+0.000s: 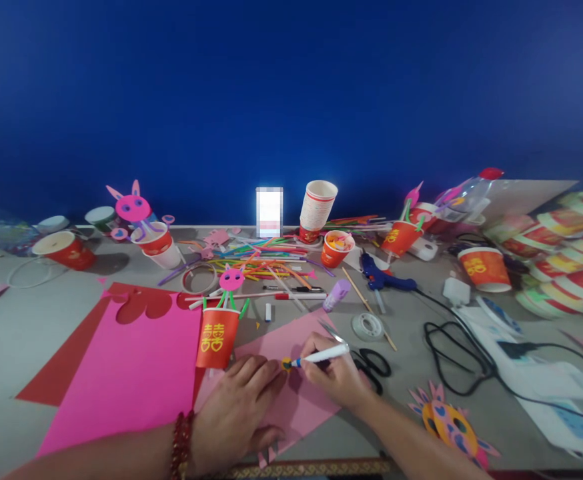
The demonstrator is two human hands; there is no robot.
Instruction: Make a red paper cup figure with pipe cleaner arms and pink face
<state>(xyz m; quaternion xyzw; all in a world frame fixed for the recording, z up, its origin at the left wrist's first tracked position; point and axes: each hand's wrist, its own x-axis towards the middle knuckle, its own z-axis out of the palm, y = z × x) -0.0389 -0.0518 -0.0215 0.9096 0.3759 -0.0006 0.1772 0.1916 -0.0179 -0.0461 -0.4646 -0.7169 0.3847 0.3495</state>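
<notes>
My right hand (339, 377) grips a white marker pen (327, 353), its blue tip end at a small yellow piece (286, 365) with a dark mark on it. My left hand (239, 403) lies with fingers stretched out over light pink paper (306, 407), fingertips touching the edge of the yellow piece. A red bead bracelet is on that wrist. Just beyond the left hand stands a red paper cup (217, 339) with a pink animal face (232, 279) on green stems. Black-handled scissors (371, 363) lie beside the right hand, partly hidden by it.
Bright pink paper (131, 373) covers red paper at left. A white pen cap (268, 312), clear tape roll (368, 327), blue glue gun (384, 275) and its cable lie beyond. Stacked cups (317, 203) stand at the back. A decorated yellow mask (449, 423) lies front right.
</notes>
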